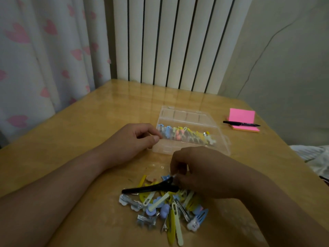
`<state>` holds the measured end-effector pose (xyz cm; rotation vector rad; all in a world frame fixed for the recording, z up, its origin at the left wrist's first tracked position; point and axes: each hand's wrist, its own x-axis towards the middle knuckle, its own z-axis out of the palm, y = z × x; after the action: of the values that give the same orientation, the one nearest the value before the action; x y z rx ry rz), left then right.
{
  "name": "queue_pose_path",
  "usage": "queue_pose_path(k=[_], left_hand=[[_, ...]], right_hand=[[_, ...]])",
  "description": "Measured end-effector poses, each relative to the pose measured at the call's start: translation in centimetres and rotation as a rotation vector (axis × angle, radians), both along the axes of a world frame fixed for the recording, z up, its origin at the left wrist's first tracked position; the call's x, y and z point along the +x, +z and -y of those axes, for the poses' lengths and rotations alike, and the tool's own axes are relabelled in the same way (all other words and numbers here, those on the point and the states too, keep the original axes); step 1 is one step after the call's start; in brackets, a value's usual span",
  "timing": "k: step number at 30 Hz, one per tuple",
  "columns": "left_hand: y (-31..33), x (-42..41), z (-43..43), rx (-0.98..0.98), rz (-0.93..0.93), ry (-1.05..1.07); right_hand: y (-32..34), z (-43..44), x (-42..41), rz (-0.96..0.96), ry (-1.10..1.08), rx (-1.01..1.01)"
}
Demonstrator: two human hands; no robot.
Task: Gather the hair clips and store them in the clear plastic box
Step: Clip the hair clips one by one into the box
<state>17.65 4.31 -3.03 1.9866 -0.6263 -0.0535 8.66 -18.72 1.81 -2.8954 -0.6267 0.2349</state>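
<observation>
A clear plastic box (220, 138) lies open on the wooden table, with a row of several pastel hair clips (187, 135) inside. My left hand (133, 139) rests at the box's left end, thumb and fingers curled at its edge. A pile of loose hair clips (167, 207), yellow, blue, cream and metal, lies near the front, with a long black clip (149, 188) across its top. My right hand (201, 170) hovers over the pile's far side, fingertips pinching a small pale clip beside the black one.
A pink sticky-note pad (243, 120) with a black pen (240, 123) across it sits at the table's right. A radiator and a heart-print curtain stand behind the table (89, 131). Bedding shows past the right edge.
</observation>
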Motion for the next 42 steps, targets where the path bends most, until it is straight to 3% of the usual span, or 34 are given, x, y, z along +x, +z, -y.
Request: queue_pose_path(k=[10,12,15,17,19,23,28,32,36,39,42], left_hand=[[0.0,0.1,0.0,-0.015,-0.011,-0.021],[0.0,0.1,0.0,-0.007,-0.011,-0.013],[0.1,0.0,0.0,-0.030,-0.019,-0.013],[0.2,0.0,0.0,-0.031,-0.023,-0.018],[0.2,0.0,0.0,-0.032,-0.024,-0.011],[0.2,0.1,0.0,-0.033,-0.015,-0.011],[0.0,0.3,0.0,-0.018,0.002,-0.008],[-0.1,0.3,-0.1,-0.022,0.008,-0.011],[-0.1,0.3,-0.1,-0.020,-0.003,-0.008],[0.1,0.2,0.0,-0.012,-0.003,-0.004],[0.1,0.1,0.0,-0.007,-0.003,0.000]], right_hand=[[0.3,0.6,0.1,-0.044,0.017,0.153],[1.2,1.0,0.3,0.036,-0.053,0.325],[2.5,3.1,2.8,0.319,-0.271,0.541],[2.8,4.8,5.7,0.406,-0.443,0.512],[2.4,5.9,8.3,0.367,-0.547,0.414],[1.2,5.7,10.7,0.280,-0.570,0.199],[0.3,4.8,11.2,0.307,-0.586,0.078],[-0.8,5.3,10.6,0.381,-0.618,0.130],[-0.9,5.4,7.3,0.558,-0.555,0.346],[0.0,4.8,3.8,0.471,-0.425,0.504],[1.3,3.9,1.3,0.157,-0.225,0.455]])
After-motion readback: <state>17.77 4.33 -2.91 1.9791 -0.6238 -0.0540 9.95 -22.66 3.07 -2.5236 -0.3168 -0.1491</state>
